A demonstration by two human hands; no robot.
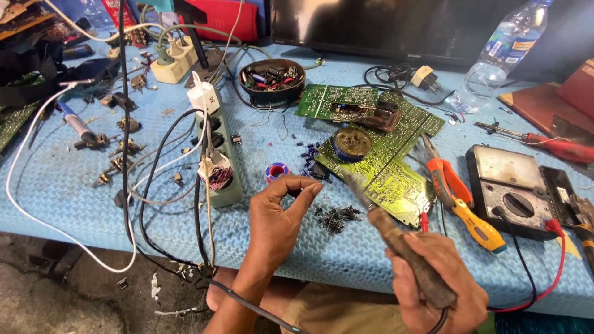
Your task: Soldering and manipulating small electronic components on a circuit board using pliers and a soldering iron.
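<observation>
My right hand (436, 278) grips the brown wooden handle of a soldering iron (396, 235); its metal tip points up-left toward the green circuit board (390, 161). My left hand (281, 213) is raised above the blue mat with thumb and forefinger pinched together, something small and dark at the fingertips; I cannot tell what it is. A pile of small black components (337, 218) lies just right of that hand. A round tin of flux (352, 143) rests on the board, and a small solder spool (277, 171) sits behind my left hand.
A green power strip (218, 167) with plugs and tangled cables lies left. Orange-handled pliers (447, 179), a yellow screwdriver (476, 227) and a black multimeter (513, 188) lie right. A black bowl of parts (272, 80), a water bottle (495, 59) and a dark screen stand behind.
</observation>
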